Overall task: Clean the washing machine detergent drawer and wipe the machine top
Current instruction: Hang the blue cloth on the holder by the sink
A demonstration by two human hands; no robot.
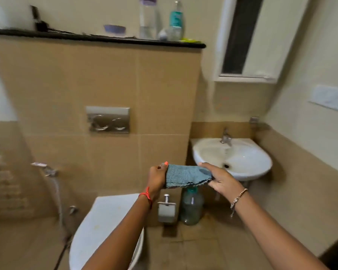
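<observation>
A small blue-grey cloth [185,175] is stretched between both my hands in the middle of the view, in the air in front of a tiled wall. My left hand [157,177] grips its left end with curled fingers. My right hand [220,178] pinches its right end between thumb and fingers. No washing machine or detergent drawer is in view.
A white wash basin [242,162] with a tap [226,137] hangs at the right. A white toilet with its lid down [103,227] sits below left. A clear jar [191,207] and a paper holder [166,210] stand near the floor. Bottles [176,20] line a dark ledge [98,38].
</observation>
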